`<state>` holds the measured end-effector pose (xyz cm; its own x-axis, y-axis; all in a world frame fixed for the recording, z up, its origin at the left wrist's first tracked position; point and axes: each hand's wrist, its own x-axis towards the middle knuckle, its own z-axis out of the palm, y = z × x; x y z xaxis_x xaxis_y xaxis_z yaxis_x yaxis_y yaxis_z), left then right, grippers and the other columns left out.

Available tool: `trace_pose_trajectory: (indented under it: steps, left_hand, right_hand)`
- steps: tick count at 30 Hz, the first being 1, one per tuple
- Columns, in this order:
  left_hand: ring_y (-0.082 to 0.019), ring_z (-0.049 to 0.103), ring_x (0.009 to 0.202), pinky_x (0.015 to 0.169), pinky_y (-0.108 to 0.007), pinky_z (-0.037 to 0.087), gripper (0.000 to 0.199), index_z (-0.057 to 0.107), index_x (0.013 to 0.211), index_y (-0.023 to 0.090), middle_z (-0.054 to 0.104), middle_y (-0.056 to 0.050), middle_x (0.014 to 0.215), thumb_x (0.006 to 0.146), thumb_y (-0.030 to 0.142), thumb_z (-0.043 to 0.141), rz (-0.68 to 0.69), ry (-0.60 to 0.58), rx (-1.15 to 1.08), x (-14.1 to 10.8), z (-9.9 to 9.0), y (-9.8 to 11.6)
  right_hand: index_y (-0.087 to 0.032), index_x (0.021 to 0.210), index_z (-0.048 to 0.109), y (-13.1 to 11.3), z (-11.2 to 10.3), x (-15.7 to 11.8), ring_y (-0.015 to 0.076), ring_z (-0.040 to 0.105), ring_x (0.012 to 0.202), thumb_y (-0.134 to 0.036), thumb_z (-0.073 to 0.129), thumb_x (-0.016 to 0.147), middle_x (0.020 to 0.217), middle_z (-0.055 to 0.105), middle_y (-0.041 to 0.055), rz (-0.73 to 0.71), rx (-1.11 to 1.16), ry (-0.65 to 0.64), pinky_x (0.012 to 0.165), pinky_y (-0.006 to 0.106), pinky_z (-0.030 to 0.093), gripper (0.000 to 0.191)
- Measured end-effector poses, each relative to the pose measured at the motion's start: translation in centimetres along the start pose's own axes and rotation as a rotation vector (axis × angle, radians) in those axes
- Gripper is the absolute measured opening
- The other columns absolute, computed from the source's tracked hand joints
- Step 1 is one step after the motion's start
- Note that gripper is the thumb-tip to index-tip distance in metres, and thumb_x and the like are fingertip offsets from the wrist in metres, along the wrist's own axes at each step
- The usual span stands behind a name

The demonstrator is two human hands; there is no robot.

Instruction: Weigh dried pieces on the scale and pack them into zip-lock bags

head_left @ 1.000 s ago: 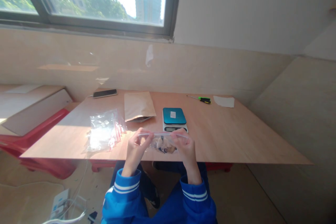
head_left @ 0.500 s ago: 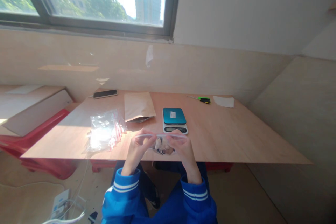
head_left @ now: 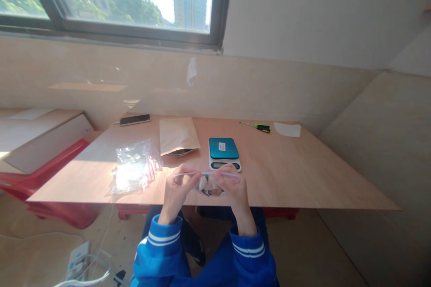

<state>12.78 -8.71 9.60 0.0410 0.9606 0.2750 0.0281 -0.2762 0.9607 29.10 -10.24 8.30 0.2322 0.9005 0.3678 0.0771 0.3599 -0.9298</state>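
Observation:
Both hands pinch the top strip of a clear zip bag [head_left: 209, 186] at the table's near edge. Inside it lie pale and brown pieces with some dark bits; their kind is too small to tell. My left hand [head_left: 178, 190] grips the strip left of its middle, and my right hand [head_left: 235, 188] grips it on the right, thumbs close together. Just beyond the bag stands a digital kitchen scale [head_left: 224, 149] with a blue-green plate and a small white label. My fingers partly cover its front edge.
Left on the table lies a stack of clear zip bags [head_left: 133, 170] in glaring sunlight. Behind are a brown paper pouch [head_left: 178, 135], its mouth slightly open, and a phone [head_left: 135, 119]. Screwdrivers [head_left: 261, 127] and a white paper piece [head_left: 288, 130] lie at the back right.
Both hands stay pinched on the bag's top strip, with only a tiny shift of wrists and sleeves. Everything else on the table stays where it was.

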Motion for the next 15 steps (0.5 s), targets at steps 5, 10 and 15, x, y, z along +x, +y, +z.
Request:
trace_pose_trajectory:
  steps: [5,10,15]
  left_hand:
    - [-0.015,0.059,0.078,0.071,-0.024,0.045,0.016,0.066,0.075,0.018,0.062,0.000,0.077,0.076,0.034,0.069,-0.061,-0.060,-0.063,0.1,-0.1,0.1]
    - [-0.017,0.062,0.081,0.073,-0.026,0.048,0.017,0.070,0.082,0.018,0.067,-0.002,0.081,0.072,0.031,0.073,-0.109,-0.108,-0.125,0.3,0.2,0.1]
    - [-0.017,0.063,0.079,0.074,-0.026,0.049,0.013,0.072,0.074,0.018,0.070,-0.003,0.077,0.072,0.030,0.072,-0.069,-0.079,-0.105,0.4,0.8,0.0]
  right_hand:
    - [-0.020,0.076,0.068,-0.2,-0.4,-0.1,0.0173,0.060,0.088,-0.034,0.069,0.078,0.090,0.058,0.0029,0.034,0.079,-0.099,0.079,0.029,0.049,0.014]
    - [-0.021,0.087,0.070,-0.3,0.1,-0.3,0.0170,0.063,0.078,-0.035,0.072,0.074,0.086,0.065,0.0028,0.173,0.188,-0.154,0.066,0.027,0.052,0.020]
    - [-0.020,0.077,0.071,-0.3,0.8,-0.3,0.0155,0.063,0.074,-0.031,0.072,0.075,0.078,0.066,0.0016,0.153,0.199,-0.090,0.068,0.026,0.052,0.011]
